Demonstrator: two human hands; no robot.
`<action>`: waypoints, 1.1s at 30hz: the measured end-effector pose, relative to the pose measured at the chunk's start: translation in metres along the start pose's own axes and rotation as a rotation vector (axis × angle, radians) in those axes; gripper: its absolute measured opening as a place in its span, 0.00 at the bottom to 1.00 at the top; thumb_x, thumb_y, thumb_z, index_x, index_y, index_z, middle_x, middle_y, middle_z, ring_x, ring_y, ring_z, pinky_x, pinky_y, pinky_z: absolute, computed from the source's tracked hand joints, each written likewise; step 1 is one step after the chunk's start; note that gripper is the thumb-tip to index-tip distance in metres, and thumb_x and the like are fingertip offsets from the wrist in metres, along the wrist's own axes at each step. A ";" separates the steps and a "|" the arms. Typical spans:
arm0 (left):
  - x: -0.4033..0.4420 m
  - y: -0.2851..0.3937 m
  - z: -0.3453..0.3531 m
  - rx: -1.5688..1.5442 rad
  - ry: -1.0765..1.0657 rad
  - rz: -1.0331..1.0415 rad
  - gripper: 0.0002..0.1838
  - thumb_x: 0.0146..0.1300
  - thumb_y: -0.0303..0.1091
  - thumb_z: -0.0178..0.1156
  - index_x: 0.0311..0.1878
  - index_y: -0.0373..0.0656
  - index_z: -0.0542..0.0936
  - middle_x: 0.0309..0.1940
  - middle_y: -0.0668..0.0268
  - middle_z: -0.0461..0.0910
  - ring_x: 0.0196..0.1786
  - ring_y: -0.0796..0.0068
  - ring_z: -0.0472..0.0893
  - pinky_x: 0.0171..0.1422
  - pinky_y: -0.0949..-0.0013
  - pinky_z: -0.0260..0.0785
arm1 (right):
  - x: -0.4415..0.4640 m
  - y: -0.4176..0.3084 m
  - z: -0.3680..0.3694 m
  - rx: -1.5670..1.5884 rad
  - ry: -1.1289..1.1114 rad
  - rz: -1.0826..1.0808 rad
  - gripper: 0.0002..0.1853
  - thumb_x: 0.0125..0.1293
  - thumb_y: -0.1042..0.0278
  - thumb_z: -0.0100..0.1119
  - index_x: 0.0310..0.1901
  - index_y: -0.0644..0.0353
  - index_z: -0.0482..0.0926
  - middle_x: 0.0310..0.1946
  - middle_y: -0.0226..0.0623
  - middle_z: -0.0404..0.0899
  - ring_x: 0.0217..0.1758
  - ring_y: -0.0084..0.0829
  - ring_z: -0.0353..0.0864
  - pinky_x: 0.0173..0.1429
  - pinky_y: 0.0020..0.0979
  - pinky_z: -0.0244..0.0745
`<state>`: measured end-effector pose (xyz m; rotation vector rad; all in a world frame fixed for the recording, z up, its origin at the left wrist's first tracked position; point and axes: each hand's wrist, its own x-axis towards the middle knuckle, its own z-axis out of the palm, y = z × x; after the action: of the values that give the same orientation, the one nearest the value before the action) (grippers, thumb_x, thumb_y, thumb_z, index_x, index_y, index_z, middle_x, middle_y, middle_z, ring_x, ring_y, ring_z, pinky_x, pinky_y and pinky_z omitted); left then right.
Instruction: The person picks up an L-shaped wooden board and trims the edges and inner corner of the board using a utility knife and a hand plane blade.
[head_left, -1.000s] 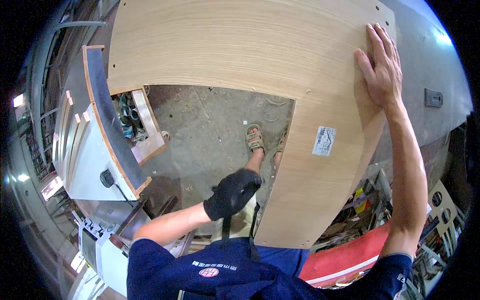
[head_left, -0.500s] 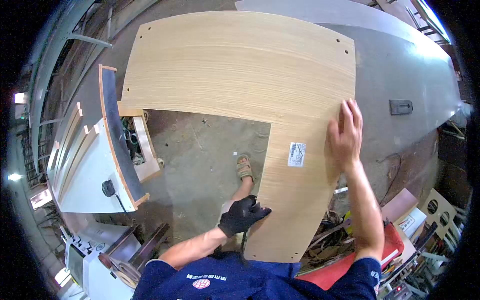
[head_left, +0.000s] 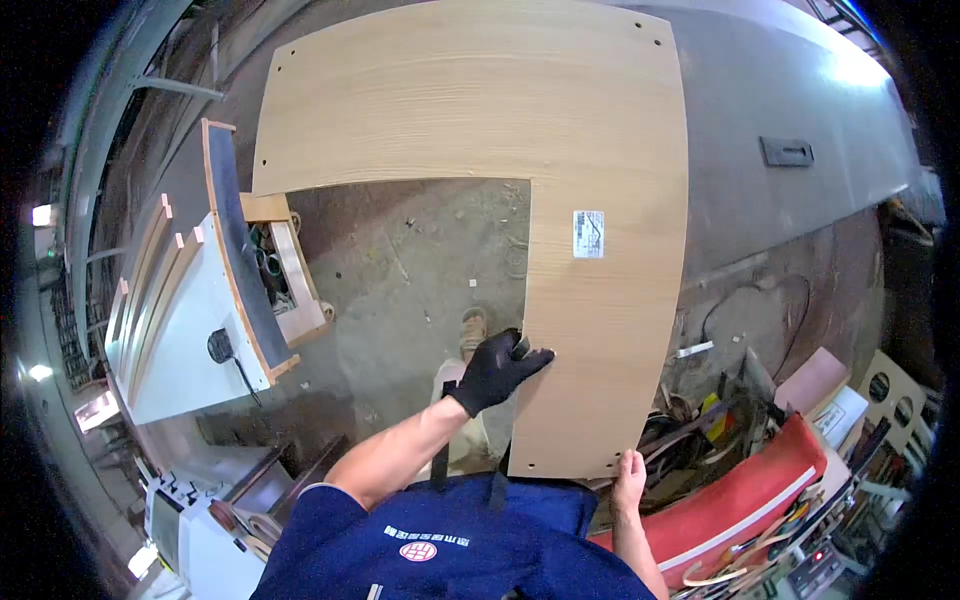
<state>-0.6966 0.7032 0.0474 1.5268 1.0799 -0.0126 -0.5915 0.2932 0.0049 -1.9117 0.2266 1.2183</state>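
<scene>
A large L-shaped wood-grain panel (head_left: 610, 300) spans the middle and top of the view, with small dark holes near its corners. A white printed label (head_left: 588, 234) is stuck on it. My left hand (head_left: 497, 372), in a black glove, grips the inner edge of the panel's narrower leg, its thumb on the top face. My bare right hand (head_left: 629, 482) holds the near right corner of that leg, the thumb on top and the other fingers hidden below.
Left stands a white piece with a dark curved edge (head_left: 240, 260) and a black cable. A grey surface (head_left: 800, 210) with a black recessed fitting lies right. A red padded piece (head_left: 740, 500), tools and scraps are at lower right. Concrete floor (head_left: 390, 290) shows through the cutout.
My right hand has moved from the panel's outer right side down to its near corner. My left hand came up from beside the panel onto its inner edge. The panel has turned slightly.
</scene>
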 end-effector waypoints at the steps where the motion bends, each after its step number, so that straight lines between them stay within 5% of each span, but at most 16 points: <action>1: 0.002 -0.009 0.001 0.000 0.000 0.090 0.25 0.62 0.52 0.71 0.32 0.36 0.77 0.19 0.63 0.70 0.24 0.71 0.68 0.31 0.60 0.64 | -0.006 0.000 0.013 0.256 0.025 -0.005 0.26 0.77 0.49 0.55 0.65 0.60 0.72 0.60 0.37 0.77 0.63 0.32 0.74 0.67 0.36 0.69; 3: 0.008 -0.013 -0.001 0.067 -0.043 0.068 0.22 0.63 0.50 0.70 0.37 0.37 0.78 0.21 0.64 0.73 0.24 0.73 0.69 0.30 0.63 0.65 | -0.024 -0.025 0.065 0.763 0.076 -0.012 0.29 0.76 0.46 0.54 0.70 0.56 0.68 0.65 0.36 0.75 0.68 0.35 0.72 0.72 0.42 0.67; 6: -0.003 -0.028 -0.004 -0.164 -0.108 0.034 0.19 0.66 0.46 0.68 0.41 0.37 0.78 0.24 0.69 0.75 0.26 0.76 0.72 0.31 0.67 0.66 | -0.035 -0.034 0.112 0.952 0.132 -0.026 0.35 0.74 0.42 0.55 0.73 0.56 0.64 0.68 0.33 0.71 0.71 0.38 0.69 0.74 0.46 0.65; 11: -0.043 -0.087 -0.027 -0.564 -0.352 -0.352 0.17 0.73 0.39 0.60 0.60 0.44 0.78 0.34 0.71 0.82 0.24 0.84 0.71 0.27 0.75 0.65 | -0.033 -0.037 0.121 0.720 0.322 -0.185 0.39 0.72 0.37 0.55 0.73 0.60 0.64 0.70 0.37 0.69 0.72 0.38 0.69 0.75 0.44 0.65; 14: -0.034 -0.097 -0.035 -0.484 -0.196 -0.095 0.17 0.74 0.38 0.59 0.62 0.44 0.78 0.36 0.71 0.83 0.24 0.84 0.72 0.28 0.75 0.66 | -0.029 -0.042 0.120 0.751 0.394 -0.180 0.39 0.73 0.37 0.54 0.72 0.62 0.65 0.70 0.39 0.70 0.71 0.38 0.69 0.74 0.43 0.67; 19: -0.015 -0.076 -0.078 -0.492 -0.228 -0.259 0.14 0.77 0.38 0.56 0.58 0.43 0.79 0.40 0.68 0.84 0.33 0.83 0.77 0.36 0.76 0.71 | -0.030 -0.045 0.123 0.750 0.411 -0.184 0.41 0.72 0.35 0.53 0.71 0.64 0.66 0.70 0.40 0.71 0.69 0.38 0.72 0.73 0.43 0.68; 21: -0.040 -0.171 -0.063 -0.645 -0.361 -0.232 0.15 0.77 0.44 0.54 0.54 0.44 0.81 0.37 0.69 0.83 0.34 0.80 0.78 0.38 0.75 0.72 | -0.033 -0.048 0.124 0.758 0.424 -0.148 0.41 0.73 0.35 0.52 0.72 0.64 0.65 0.70 0.40 0.70 0.70 0.38 0.71 0.73 0.41 0.68; 22: -0.059 -0.191 -0.060 -0.469 -0.463 -0.419 0.17 0.77 0.48 0.53 0.50 0.44 0.81 0.35 0.69 0.82 0.33 0.78 0.78 0.37 0.72 0.72 | -0.035 -0.055 0.127 0.773 0.426 -0.126 0.40 0.74 0.35 0.51 0.72 0.65 0.65 0.70 0.40 0.70 0.70 0.37 0.71 0.73 0.40 0.68; 23: -0.089 -0.203 -0.052 -0.598 -0.424 -0.660 0.18 0.76 0.48 0.55 0.41 0.43 0.83 0.26 0.72 0.79 0.30 0.79 0.77 0.37 0.69 0.71 | -0.037 -0.057 0.128 0.789 0.428 -0.096 0.40 0.74 0.36 0.50 0.72 0.65 0.65 0.71 0.40 0.70 0.70 0.37 0.71 0.73 0.39 0.68; 26: -0.175 -0.216 -0.045 -1.010 -0.619 -1.136 0.15 0.75 0.50 0.57 0.42 0.48 0.80 0.23 0.72 0.76 0.26 0.77 0.75 0.33 0.71 0.69 | -0.030 -0.048 0.128 0.829 0.445 -0.083 0.41 0.74 0.34 0.49 0.73 0.64 0.63 0.72 0.40 0.68 0.71 0.37 0.69 0.74 0.39 0.66; 28: -0.208 -0.212 -0.028 -0.835 -0.531 -0.868 0.14 0.75 0.48 0.57 0.42 0.48 0.78 0.25 0.72 0.75 0.26 0.77 0.75 0.32 0.72 0.68 | -0.029 -0.043 0.129 0.849 0.414 -0.116 0.42 0.74 0.33 0.49 0.74 0.64 0.62 0.74 0.40 0.66 0.74 0.38 0.66 0.75 0.40 0.63; 30: -0.218 -0.244 -0.022 -1.143 -0.643 -0.841 0.13 0.78 0.40 0.50 0.54 0.43 0.78 0.37 0.64 0.80 0.37 0.68 0.79 0.44 0.66 0.73 | -0.028 -0.043 0.129 0.852 0.432 -0.106 0.43 0.74 0.33 0.49 0.74 0.64 0.62 0.74 0.40 0.65 0.74 0.38 0.66 0.76 0.40 0.62; 32: -0.194 -0.244 -0.038 0.055 -0.527 -0.051 0.17 0.78 0.39 0.49 0.60 0.39 0.76 0.45 0.61 0.80 0.50 0.62 0.80 0.59 0.58 0.71 | -0.029 -0.044 0.131 0.852 0.430 -0.133 0.43 0.73 0.33 0.50 0.74 0.64 0.62 0.74 0.40 0.65 0.74 0.38 0.66 0.76 0.40 0.62; 33: -0.179 -0.281 -0.040 0.419 -0.418 0.472 0.17 0.78 0.38 0.48 0.60 0.38 0.75 0.47 0.60 0.80 0.54 0.60 0.79 0.62 0.57 0.70 | -0.030 -0.042 0.129 0.849 0.440 -0.120 0.42 0.73 0.33 0.50 0.74 0.64 0.63 0.74 0.40 0.66 0.74 0.38 0.66 0.76 0.40 0.63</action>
<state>-0.9933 0.5884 -0.0582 2.0143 0.3805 -0.2340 -0.6697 0.4059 0.0294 -1.3687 0.7217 0.4654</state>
